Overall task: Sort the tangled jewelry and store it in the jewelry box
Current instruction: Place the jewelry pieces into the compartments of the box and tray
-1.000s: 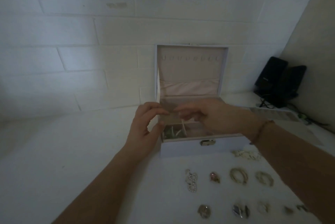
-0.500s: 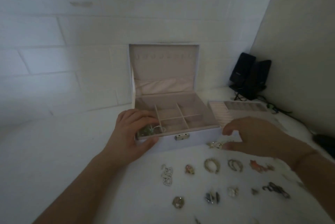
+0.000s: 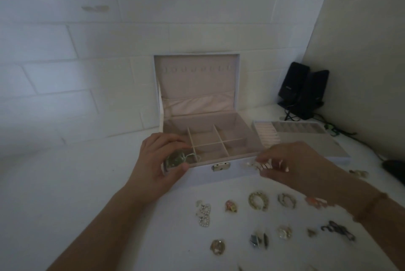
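Gripping the front-left corner of the open jewelry box, the left hand curls over a greenish piece in that compartment. At 3 o'clock from it, the right hand pinches a small pale piece. More jewelry lies on the desk at 6 o'clock.

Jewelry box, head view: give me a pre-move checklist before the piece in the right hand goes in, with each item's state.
1. Jewelry box lid open: ok.
2. Box steadied: ok, left hand grips its front left corner.
3. Small pale piece pinched by right hand: ok, though blurred.
4. Free compartment available: ok, the middle and right cells look empty; the front left one holds green jewelry.
5. Piece untangled: cannot tell.
6. Removed tray out of the path: ok, beside the box on the right.
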Action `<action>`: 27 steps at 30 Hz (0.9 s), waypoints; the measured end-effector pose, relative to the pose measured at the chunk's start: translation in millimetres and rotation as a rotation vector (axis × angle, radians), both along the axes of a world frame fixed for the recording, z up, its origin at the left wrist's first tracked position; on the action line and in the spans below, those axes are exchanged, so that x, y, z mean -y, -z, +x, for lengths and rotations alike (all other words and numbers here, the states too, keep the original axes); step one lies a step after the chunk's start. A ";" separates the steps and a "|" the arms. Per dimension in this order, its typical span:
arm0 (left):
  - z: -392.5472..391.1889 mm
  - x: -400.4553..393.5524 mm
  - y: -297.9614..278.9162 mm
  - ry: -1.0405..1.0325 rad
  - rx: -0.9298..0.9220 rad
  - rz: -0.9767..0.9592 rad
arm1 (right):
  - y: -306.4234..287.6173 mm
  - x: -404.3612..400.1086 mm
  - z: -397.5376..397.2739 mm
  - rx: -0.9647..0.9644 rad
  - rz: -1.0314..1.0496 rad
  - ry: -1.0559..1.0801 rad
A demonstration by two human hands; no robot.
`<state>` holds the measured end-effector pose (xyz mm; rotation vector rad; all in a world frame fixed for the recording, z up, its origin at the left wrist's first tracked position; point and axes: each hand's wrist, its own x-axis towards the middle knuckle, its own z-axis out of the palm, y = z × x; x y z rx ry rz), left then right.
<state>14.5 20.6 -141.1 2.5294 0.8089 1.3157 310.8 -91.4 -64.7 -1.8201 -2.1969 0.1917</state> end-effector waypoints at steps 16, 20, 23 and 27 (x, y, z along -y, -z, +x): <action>-5.9 2.3 -1.3 0.003 -0.142 0.070 | 11.3 -104.5 -64.7 0.006 -0.189 -0.014; -5.8 2.1 -1.3 -0.004 -0.238 0.081 | 10.2 -99.8 -61.4 -0.065 -0.191 -0.017; -6.6 1.8 -1.4 -0.034 -0.257 0.104 | 0.7 -88.6 -48.5 -0.083 -0.080 0.010; -4.5 2.0 0.2 -0.079 -0.265 0.123 | -18.5 -63.6 -8.2 -0.129 0.173 0.113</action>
